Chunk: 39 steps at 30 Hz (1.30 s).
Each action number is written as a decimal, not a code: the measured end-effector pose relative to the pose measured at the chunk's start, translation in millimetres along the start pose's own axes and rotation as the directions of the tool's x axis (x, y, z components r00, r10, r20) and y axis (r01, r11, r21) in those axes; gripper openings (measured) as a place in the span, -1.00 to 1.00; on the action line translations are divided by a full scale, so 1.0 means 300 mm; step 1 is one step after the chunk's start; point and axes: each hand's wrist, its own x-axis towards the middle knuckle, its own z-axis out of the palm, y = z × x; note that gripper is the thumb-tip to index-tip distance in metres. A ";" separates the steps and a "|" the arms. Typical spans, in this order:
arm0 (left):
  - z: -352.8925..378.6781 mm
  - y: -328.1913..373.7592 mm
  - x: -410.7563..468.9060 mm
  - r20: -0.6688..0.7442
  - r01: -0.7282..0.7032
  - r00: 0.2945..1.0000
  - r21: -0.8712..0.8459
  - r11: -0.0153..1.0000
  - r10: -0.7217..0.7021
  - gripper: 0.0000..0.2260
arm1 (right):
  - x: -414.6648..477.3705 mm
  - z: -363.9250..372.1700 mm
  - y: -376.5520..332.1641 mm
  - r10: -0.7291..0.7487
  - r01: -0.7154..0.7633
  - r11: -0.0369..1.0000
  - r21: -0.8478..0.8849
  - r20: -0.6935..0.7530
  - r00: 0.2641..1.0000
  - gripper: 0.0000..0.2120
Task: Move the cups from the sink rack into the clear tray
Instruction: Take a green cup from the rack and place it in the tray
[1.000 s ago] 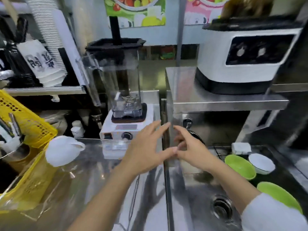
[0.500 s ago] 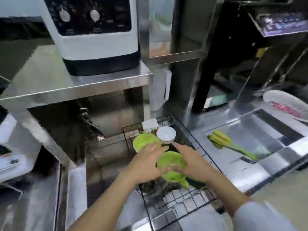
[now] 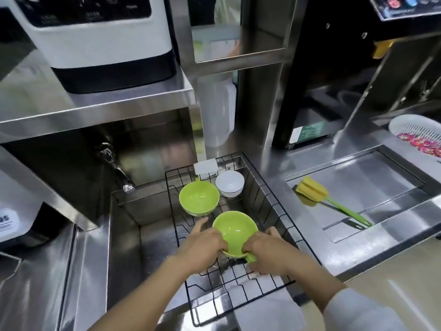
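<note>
A black wire sink rack [image 3: 269, 199] sits over the steel sink. In it a green cup [image 3: 235, 229] with a short handle lies nearest me. My left hand [image 3: 202, 247] grips its left side and my right hand [image 3: 265, 254] grips its right side near the handle. Behind it stands a second green cup [image 3: 199, 198], and a white cup [image 3: 229, 186] sits at the back right. The clear tray is not in view.
A faucet [image 3: 117, 168] juts over the sink [image 3: 148, 247] at left. A yellow sponge brush with a green handle [image 3: 312, 192] lies on the steel counter at right. A white basket [image 3: 420, 130] stands far right. A white machine [image 3: 100, 44] tops the shelf above.
My view has swung right from the blender counter to the sink rack. Both hands have reached down and closed around the nearest green cup.
</note>
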 end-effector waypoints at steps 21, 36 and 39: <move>-0.398 -0.084 -0.430 -0.585 -0.251 0.742 -0.696 0.673 -0.328 -0.64 | 0.021 -0.315 -0.379 0.008 0.336 0.092 0.937 -0.338 0.941 -0.89; -0.383 -0.330 -1.091 -0.722 -0.137 0.516 -0.600 0.788 -0.461 -0.11 | 0.180 -0.348 -1.085 -0.241 0.239 -0.326 0.915 -0.325 0.914 -0.72; -0.401 -0.386 -1.184 -0.731 -0.161 0.449 -0.633 0.758 -0.514 -0.20 | 0.228 -0.354 -1.204 -0.240 0.304 -0.310 0.901 -0.384 0.892 -0.80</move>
